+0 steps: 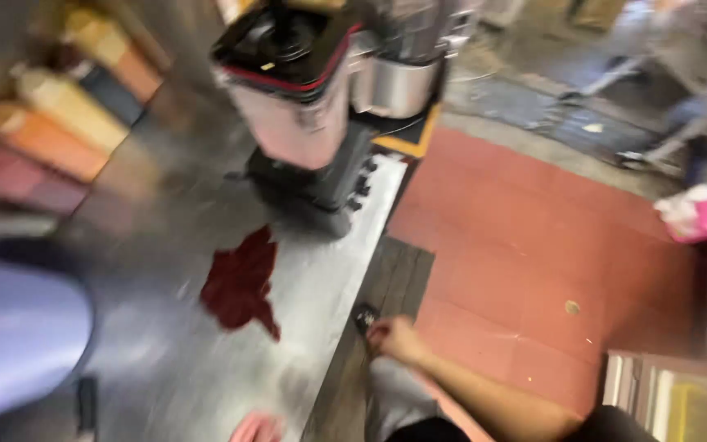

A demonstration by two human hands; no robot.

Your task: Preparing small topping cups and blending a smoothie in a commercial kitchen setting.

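Blurred right hand [394, 337] grips something dark.

Blender [296, 98]: black lid, pale pink contents, on steel counter [165, 360]
Spill [241, 282]: dark red, on the counter before it
Bottles [67, 106]: blurred row, left
Floor [533, 245]: red tiles

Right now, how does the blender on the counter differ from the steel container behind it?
The blender holds a pale pink mix in a clear jar; the steel container is opaque, its contents hidden. The blender has a black lid with a red edge; whether the steel container has one is too blurred to tell. The blender sits on a black base with knobs, nearer the dark red spill; the steel container stands farther back. Both stand upright on the counter.
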